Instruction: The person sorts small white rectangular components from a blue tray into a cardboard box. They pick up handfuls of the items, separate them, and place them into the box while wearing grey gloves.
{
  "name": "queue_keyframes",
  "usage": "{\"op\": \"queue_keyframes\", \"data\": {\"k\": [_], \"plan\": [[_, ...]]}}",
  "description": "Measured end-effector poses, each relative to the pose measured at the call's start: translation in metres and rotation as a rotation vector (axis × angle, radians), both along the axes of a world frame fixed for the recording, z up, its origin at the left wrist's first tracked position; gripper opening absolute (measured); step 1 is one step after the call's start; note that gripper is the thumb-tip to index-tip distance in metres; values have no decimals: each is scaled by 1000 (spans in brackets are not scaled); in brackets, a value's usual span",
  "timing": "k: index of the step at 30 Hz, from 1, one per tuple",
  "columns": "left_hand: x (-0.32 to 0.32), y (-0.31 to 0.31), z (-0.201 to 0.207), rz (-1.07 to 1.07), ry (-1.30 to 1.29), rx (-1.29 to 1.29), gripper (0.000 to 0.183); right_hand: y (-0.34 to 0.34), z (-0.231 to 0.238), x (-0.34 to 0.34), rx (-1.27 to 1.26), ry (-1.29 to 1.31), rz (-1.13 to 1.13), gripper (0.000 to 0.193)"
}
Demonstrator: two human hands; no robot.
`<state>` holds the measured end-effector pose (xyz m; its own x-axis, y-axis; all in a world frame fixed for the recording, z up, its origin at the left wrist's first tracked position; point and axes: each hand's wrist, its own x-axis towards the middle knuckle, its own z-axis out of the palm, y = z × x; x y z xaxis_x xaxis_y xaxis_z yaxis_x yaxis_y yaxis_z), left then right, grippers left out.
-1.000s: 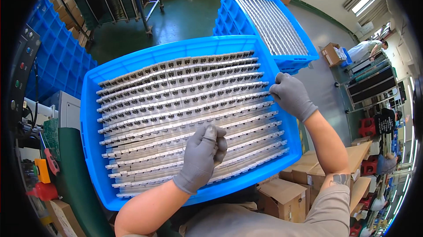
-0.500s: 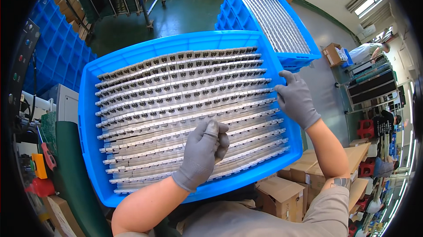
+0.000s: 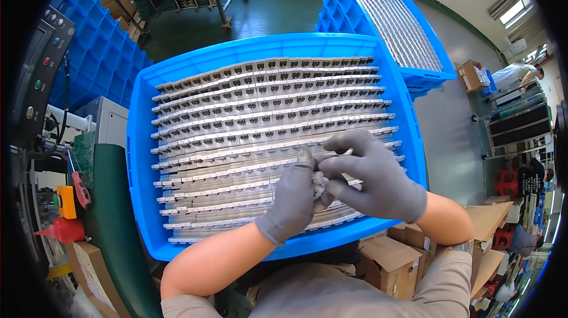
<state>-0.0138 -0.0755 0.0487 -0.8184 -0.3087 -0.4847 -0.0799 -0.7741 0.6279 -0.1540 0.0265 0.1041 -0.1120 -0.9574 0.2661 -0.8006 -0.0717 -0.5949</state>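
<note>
Both of my hands wear grey gloves and meet above the near half of a blue plastic bin. My left hand is closed with its thumb up; whatever lies in its curled fingers is hidden. My right hand reaches in from the right, its bent fingers and thumb touching the left fingertips. Anything pinched there is too small to make out. Below them, rows of whitish-metal strip-like parts fill the bin. Small black pieces sit along the far rows; the nearer rows show plain grey-white faces.
A second blue bin with similar rows stands at the far right. Stacked blue crates, a control panel, a dark green roll and a red squeeze bottle are on the left. Cardboard boxes lie near right. Another person works far right.
My right hand has moved from the bin's right rim down and left to meet my left hand. The view has shifted, so the bin appears further right.
</note>
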Motion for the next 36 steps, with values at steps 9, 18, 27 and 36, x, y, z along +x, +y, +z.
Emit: {"op": "queue_keyframes", "data": {"k": [9,18,27,36], "plan": [[2,-2,-12,-52,71,9,58,-7,-13,2,15,-18,24,19],[4,-4,-4,-107,113,-31,48,5,-35,-15,-105,-207,-12,23],[5,-2,-1,-95,108,-95,31,7,-39,-20,-163,-138,11,26],[5,-2,-3,-89,33,-265,29,16,-21,-35,31,309,-47,16]]}}
